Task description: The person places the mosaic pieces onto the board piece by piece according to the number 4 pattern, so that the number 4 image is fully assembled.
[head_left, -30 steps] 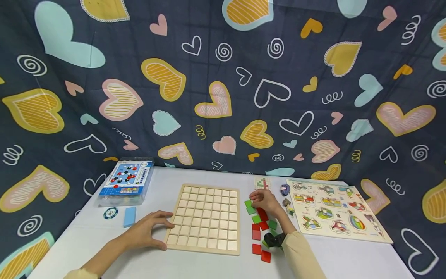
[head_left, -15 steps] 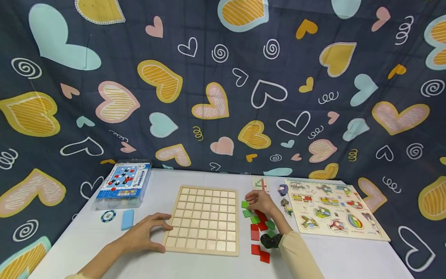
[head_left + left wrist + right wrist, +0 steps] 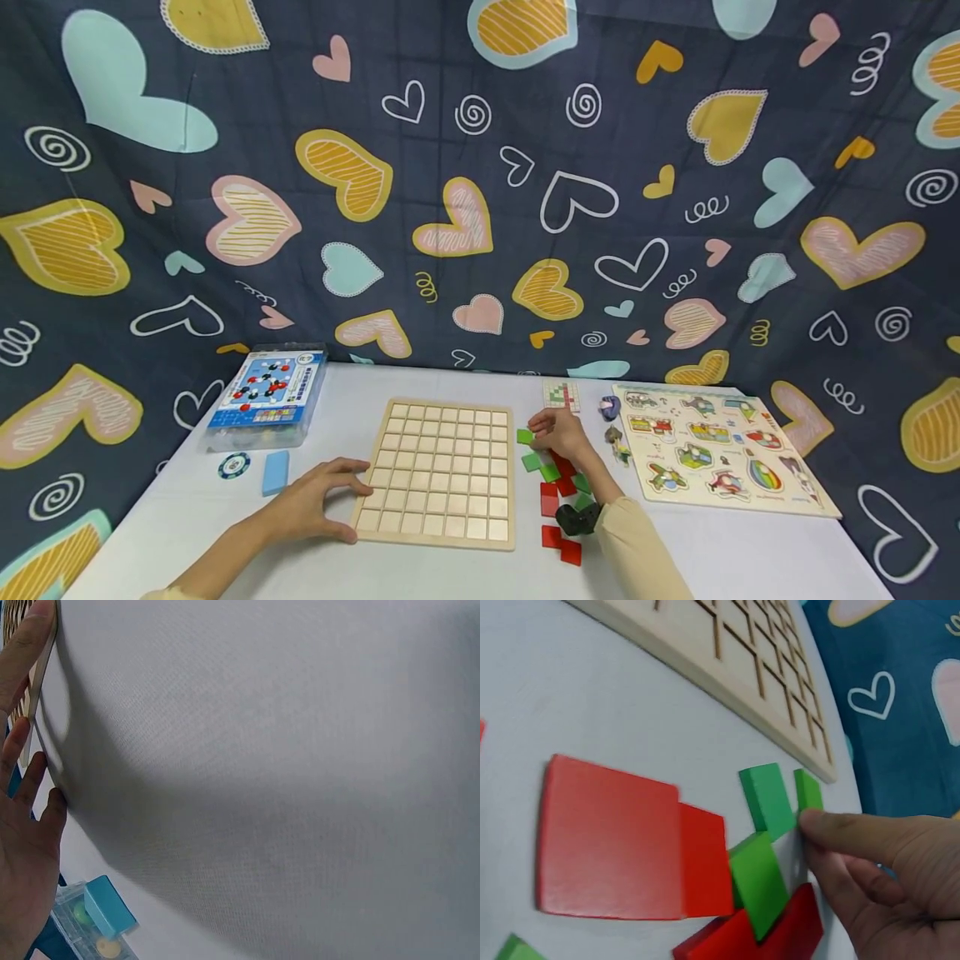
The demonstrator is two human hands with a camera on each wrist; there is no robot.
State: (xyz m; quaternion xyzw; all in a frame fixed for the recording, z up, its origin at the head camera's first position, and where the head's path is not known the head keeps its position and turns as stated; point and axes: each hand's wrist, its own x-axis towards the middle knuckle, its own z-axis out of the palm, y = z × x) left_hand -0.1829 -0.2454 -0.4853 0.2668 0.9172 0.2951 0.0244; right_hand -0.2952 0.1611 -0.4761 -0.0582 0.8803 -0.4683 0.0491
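A wooden grid board (image 3: 438, 471) with empty square cells lies flat on the white table (image 3: 420, 575). My left hand (image 3: 311, 504) rests at its left edge, fingers spread and straight, thumb at the near corner; the left wrist view shows that hand (image 3: 22, 855) against the board edge (image 3: 34, 682). Right of the board lies a scatter of red tiles (image 3: 551, 498) and green tiles (image 3: 542, 467). My right hand (image 3: 561, 433) sits at the far end of it, fingers curled. One fingertip (image 3: 814, 825) is on the edge of a small green tile (image 3: 808, 791), beside another green tile (image 3: 767, 799) and a large red tile (image 3: 607, 836).
A blue-lidded clear box (image 3: 270, 392), a round chip (image 3: 235, 465) and a blue block (image 3: 275, 472) lie at the left. A vehicle peg puzzle (image 3: 720, 454), a small pattern card (image 3: 562, 394) and small figures (image 3: 611, 407) sit at the right. Heart-print cloth hangs behind.
My right hand has edged slightly left and nearer the board with the small green tile at its fingertips. The left hand stays on the board's edge.
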